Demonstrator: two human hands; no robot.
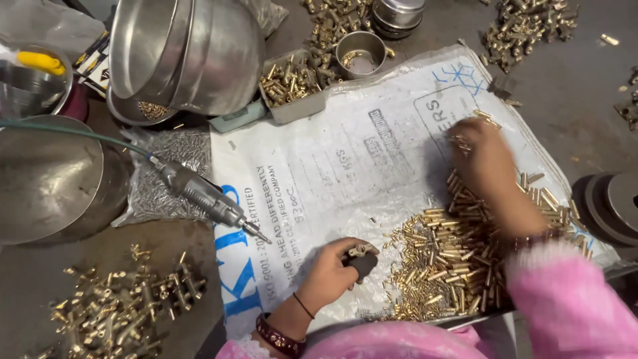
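My left hand [330, 271] rests on a white woven sack [332, 166] and grips a small dark holder [363, 263] with a brass fitting on top. My right hand [488, 166] reaches across the far right of the sack, fingers curled down into a pile of small brass pins [452, 252]; whether it pinches any is hidden. A pink sleeve [565, 299] covers that arm. A grey pneumatic screwdriver [203, 195] with a green hose lies on the sack's left edge, tip pointing toward my left hand.
Steel bowls [186, 53] stand at the upper left, another bowl [46, 173] at the left. Assembled brass fittings [119, 306] lie lower left and at the top [525, 23]. A tray of brass parts [292, 83], a steel cup [360, 53] and a bag of small screws [166, 166] sit nearby.
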